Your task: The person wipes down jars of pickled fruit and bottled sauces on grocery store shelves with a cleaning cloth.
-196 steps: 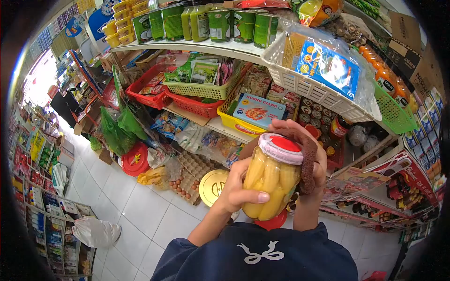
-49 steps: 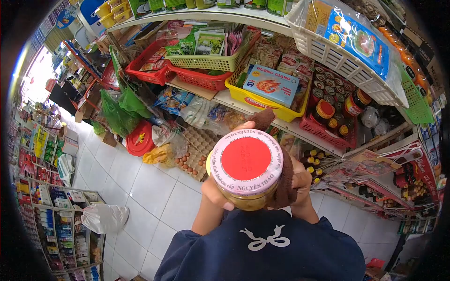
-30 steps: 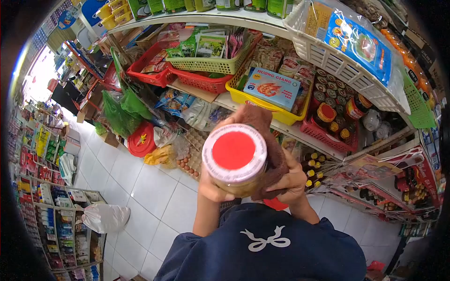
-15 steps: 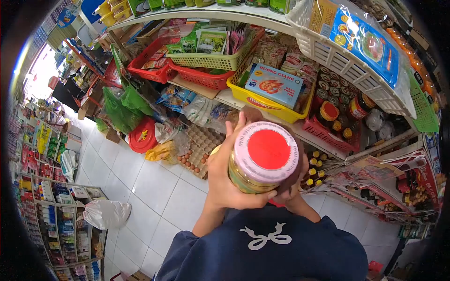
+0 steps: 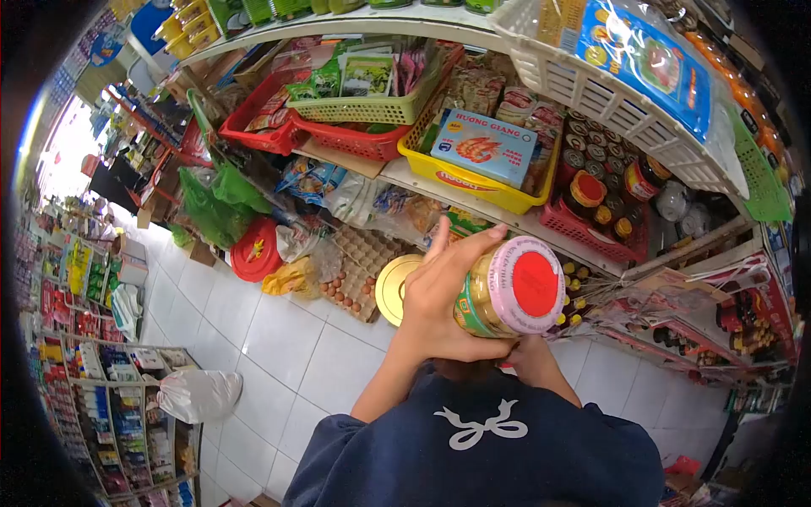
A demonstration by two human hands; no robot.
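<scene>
Spread around the jar (image 5: 508,291), the left hand (image 5: 435,300) clasps its side, the lid (image 5: 532,285) tilted up and rightward from the palm, before the shelf (image 5: 405,177)'s front edge, the right hand (image 5: 536,359)'s grip hidden underneath.

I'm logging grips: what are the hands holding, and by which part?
A jar, its side gripped below the lid by the left hand. What the right hand grips is hidden.

Left fingers (image 5: 467,253) spread, thumb (image 5: 477,347) perhaps bent
</scene>
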